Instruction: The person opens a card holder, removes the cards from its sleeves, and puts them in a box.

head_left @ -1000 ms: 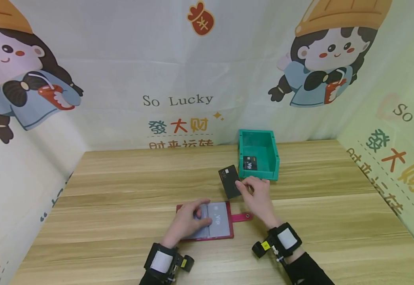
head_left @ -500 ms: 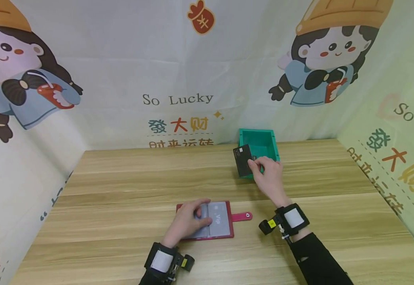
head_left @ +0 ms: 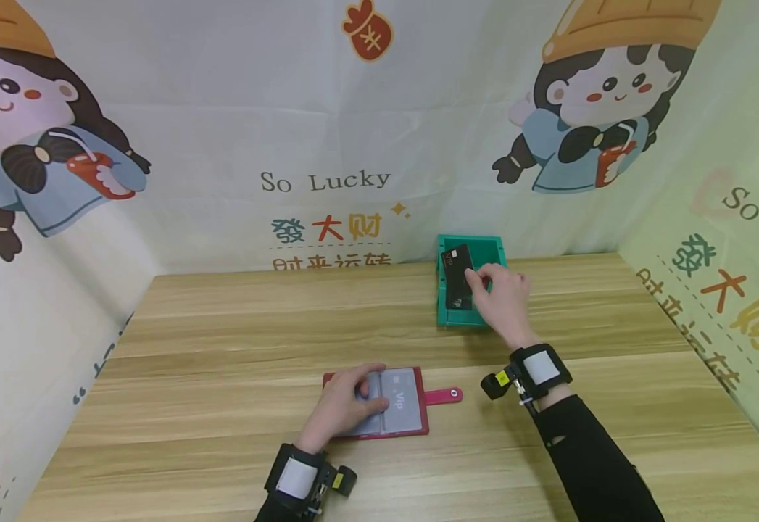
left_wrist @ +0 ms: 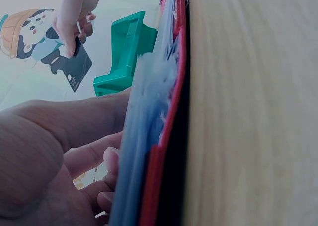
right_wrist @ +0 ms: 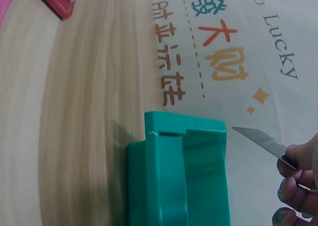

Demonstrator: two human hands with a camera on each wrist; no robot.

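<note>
My right hand (head_left: 505, 304) pinches a black VIP card (head_left: 459, 267) between thumb and fingers. It holds the card tilted over the green bin (head_left: 465, 318); in the right wrist view the card (right_wrist: 263, 141) hangs above the bin's rim, apart from it. Part of another black card (head_left: 457, 304) shows in the bin below. On the table a red card holder (head_left: 424, 417) lies spread, its clear plastic pages (head_left: 404, 420) facing up. My left hand (head_left: 341, 406) rests on those pages, thumb across them; its other fingers are partly hidden. A pale "Vip" card shows through the right page.
A pink snap strap (head_left: 443, 396) sticks out from the holder's right side. The wooden table (head_left: 222, 348) reaches back to a printed cloth backdrop (head_left: 327, 145), and the bin stands at that rear edge.
My right hand has carried the black card away from near the holder, back and to the right, until it is over the bin. The left hand and holder have stayed put.
</note>
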